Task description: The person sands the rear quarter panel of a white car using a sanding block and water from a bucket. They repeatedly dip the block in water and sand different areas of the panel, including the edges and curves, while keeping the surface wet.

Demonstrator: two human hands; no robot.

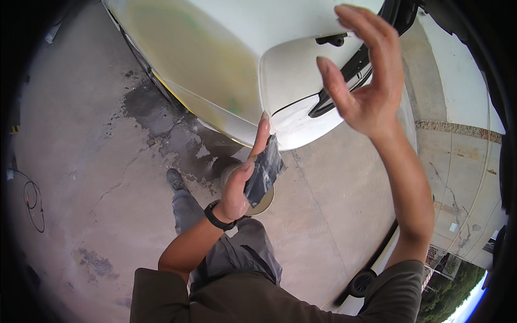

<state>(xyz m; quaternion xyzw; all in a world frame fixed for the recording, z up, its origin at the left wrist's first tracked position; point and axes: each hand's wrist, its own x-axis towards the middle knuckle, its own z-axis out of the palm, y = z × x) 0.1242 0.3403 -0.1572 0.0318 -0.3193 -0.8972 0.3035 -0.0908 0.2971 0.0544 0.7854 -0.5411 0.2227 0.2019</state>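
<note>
My left hand, a black band on its wrist, grips a dark, wet-looking piece of sandpaper with whitish smears. Its fingers point up toward the edge of a white car body; I cannot tell whether the fingertip touches it. A dull, yellowish-green sanded patch covers the panel left of a recessed section. My right hand is raised in front of the car's right side, thumb and fingers spread, holding nothing.
Partly hidden behind my left hand, a round bucket stands on the concrete floor. Dark wet stains spread below the car's left edge. A coiled cable lies far left. A wheel shows at lower right.
</note>
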